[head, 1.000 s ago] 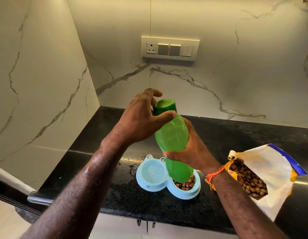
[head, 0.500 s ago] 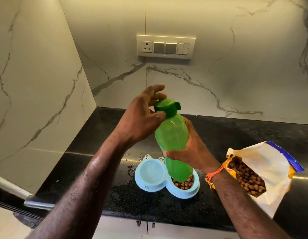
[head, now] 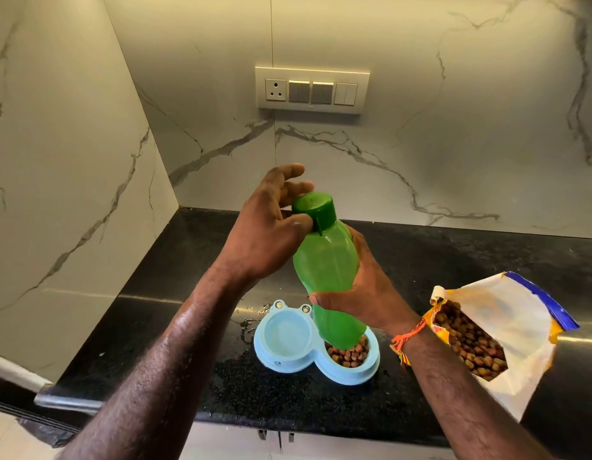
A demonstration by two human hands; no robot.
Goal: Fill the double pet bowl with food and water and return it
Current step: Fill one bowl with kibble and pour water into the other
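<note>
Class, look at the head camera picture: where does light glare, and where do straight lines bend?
Head view: warm light falls from above the switch panel; a bright glare streak crosses the black counter near the food bag; wide-angle distortion bows the wall corner and the counter's front edge.

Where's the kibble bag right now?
In the head view, the kibble bag lies open on the black counter, right of the double pet bowl.
</note>
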